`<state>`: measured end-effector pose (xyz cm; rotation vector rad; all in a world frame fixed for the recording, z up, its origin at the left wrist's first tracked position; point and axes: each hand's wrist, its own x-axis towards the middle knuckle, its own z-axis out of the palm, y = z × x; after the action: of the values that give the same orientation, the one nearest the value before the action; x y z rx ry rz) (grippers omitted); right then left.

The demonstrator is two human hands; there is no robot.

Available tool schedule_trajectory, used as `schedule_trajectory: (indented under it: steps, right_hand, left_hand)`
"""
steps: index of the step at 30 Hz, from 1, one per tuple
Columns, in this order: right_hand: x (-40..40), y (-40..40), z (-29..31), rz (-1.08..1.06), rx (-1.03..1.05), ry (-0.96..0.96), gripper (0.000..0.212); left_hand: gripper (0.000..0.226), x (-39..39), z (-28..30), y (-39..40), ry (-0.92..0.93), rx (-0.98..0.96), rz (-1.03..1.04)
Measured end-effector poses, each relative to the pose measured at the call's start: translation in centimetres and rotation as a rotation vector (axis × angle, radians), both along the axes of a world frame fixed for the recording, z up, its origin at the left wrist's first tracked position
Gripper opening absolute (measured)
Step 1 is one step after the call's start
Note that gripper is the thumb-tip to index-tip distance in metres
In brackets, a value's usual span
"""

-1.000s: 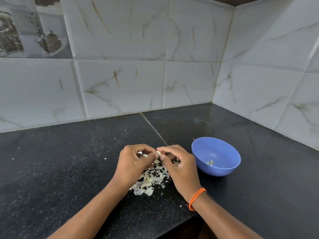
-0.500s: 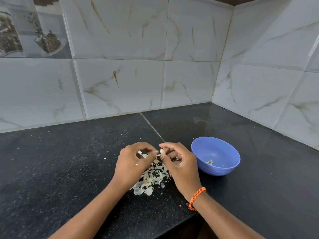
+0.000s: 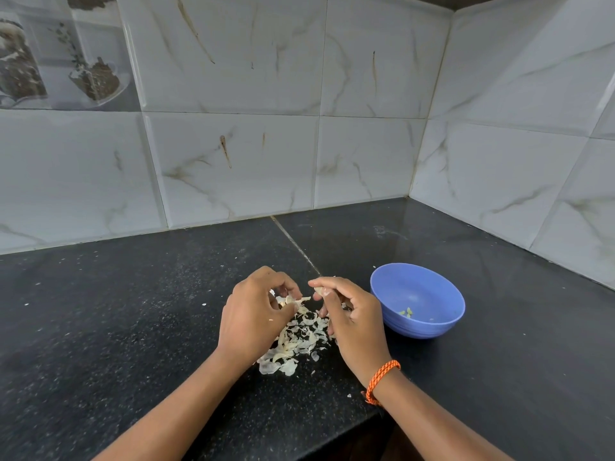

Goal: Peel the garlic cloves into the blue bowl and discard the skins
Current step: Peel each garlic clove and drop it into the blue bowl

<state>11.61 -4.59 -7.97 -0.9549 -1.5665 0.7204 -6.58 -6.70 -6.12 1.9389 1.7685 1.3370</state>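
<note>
On the black counter [image 3: 133,327], right of both hands, stands the blue bowl [image 3: 432,324] — only a few small peeled bits [image 3: 407,312] lie at its bottom. The right hand [image 3: 349,317] pinches a garlic clove [image 3: 320,290] at its fingertips; the left hand [image 3: 253,317], fingers curled, pinches a strip of skin [image 3: 301,299] above the skin pile [image 3: 296,337].

head cam | looks forward-down | close over countertop [image 3: 133,327] corner
</note>
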Motion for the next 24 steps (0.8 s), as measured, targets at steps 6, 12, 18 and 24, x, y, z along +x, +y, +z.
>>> schedule_trajectory:
  steps: [6,12,18,24]
  right_hand:
    - [0.14,0.13,0.14,0.038,-0.061,0.087,0.019]
    - [0.09,0.10,0.17,0.038,-0.077,0.095,0.016]
    - [0.03,0.08,0.00,0.024,-0.073,0.080,0.012]
    - [0.03,0.09,-0.08,0.000,-0.032,0.024,0.012]
  left_hand:
    - [0.013,0.13,0.10,0.11,0.030,-0.060,0.040]
    - [0.020,0.10,-0.20,0.25,0.021,-0.097,0.000]
    - [0.016,0.19,0.00,0.12,-0.103,-0.065,-0.047]
    - [0.018,0.27,-0.14,0.18,-0.228,-0.110,-0.212]
